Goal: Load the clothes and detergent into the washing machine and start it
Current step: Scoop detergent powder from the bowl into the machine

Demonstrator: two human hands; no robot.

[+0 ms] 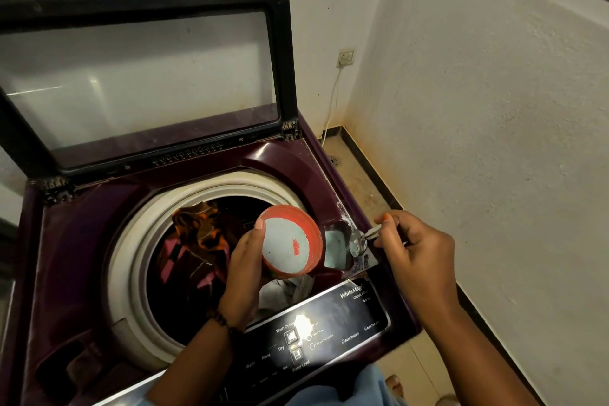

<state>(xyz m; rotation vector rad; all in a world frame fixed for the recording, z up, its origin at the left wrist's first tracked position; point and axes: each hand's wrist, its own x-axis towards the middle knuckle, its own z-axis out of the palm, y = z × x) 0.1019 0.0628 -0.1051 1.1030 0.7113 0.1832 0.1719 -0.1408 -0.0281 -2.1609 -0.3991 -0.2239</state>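
a: what's the biggest thing in front of you?

b: the maroon top-loading washing machine [82, 241], its dark glass-windowed lid [141, 82] tilted up at the back. inside the white-rimmed drum [131, 241] lies a heap of orange, pink and dark clothes [197, 241].

a: and the panel?

b: the glossy black control panel [329, 330] runs along the near edge, under my wrists.

a: your hands?

b: my left hand [245, 270] grasps a round orange tub of pale blue detergent powder [290, 242], tipped over the drum's right side. my right hand [415, 250] pinches the handle of a small metal spoon [359, 242], its bowl just above the detergent compartment [336, 247], which has pale powder in it.
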